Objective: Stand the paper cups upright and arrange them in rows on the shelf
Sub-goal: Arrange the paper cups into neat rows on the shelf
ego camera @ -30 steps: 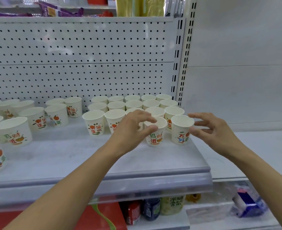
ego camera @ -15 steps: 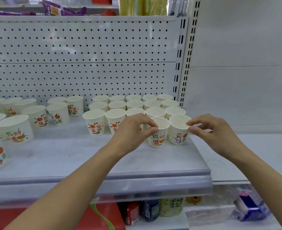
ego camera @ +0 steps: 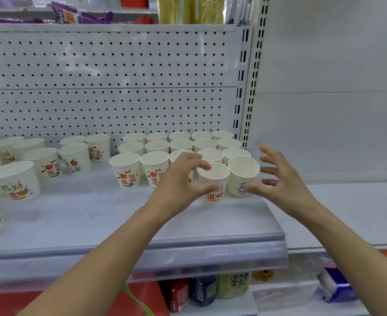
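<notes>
I saw a white pegboard back panel behind the pale grey shelf, a slotted upright at its right edge and a plain white wall panel beyond. Purple snack packets lay on the tier above; cans stood below. The light was even.

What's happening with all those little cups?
A person is lining up paper cups in rows on a white shop shelf. The left hand grips a front-row cup. The right hand is open, fingers spread, beside the end cup. The cups at the right form a neat upright block, while the scattered cups on the left are not in rows yet.
</notes>
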`<state>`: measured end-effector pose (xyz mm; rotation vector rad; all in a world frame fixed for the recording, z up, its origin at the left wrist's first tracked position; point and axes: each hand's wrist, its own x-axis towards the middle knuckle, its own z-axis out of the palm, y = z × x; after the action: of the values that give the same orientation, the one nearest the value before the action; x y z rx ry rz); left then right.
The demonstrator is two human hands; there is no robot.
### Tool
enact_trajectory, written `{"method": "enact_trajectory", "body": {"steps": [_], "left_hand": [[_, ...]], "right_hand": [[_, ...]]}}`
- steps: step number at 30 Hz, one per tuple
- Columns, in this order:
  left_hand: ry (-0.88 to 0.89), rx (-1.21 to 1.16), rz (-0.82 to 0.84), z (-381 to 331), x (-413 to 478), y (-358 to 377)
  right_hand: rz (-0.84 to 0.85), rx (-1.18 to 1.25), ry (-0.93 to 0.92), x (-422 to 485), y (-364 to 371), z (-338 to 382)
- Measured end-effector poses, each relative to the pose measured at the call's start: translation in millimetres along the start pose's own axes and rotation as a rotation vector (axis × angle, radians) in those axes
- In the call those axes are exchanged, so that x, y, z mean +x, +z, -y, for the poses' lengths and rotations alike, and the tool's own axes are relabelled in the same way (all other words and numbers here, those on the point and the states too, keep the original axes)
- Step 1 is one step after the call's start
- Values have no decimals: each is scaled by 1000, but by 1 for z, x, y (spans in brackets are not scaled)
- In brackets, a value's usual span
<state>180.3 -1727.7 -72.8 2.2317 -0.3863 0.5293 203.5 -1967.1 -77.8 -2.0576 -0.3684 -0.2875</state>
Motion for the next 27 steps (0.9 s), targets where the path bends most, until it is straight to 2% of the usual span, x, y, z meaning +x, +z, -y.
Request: {"method": "enact_trajectory", "body": {"steps": [3,11,19,27], "left_hand": [[13,-19,-37,0,-3,6],[-2,-39,-38,0,-4,8],[-10,-30,-36,0,-4,9],[-8,-5,-61,1,0,13]], "right_hand": [[-30,116,1,3,15,-4],[-82,121,-74,6,29,-14],[-73,-68,-50,3,14,-9],[-88,-48,-20,-1,16,-1]]}}
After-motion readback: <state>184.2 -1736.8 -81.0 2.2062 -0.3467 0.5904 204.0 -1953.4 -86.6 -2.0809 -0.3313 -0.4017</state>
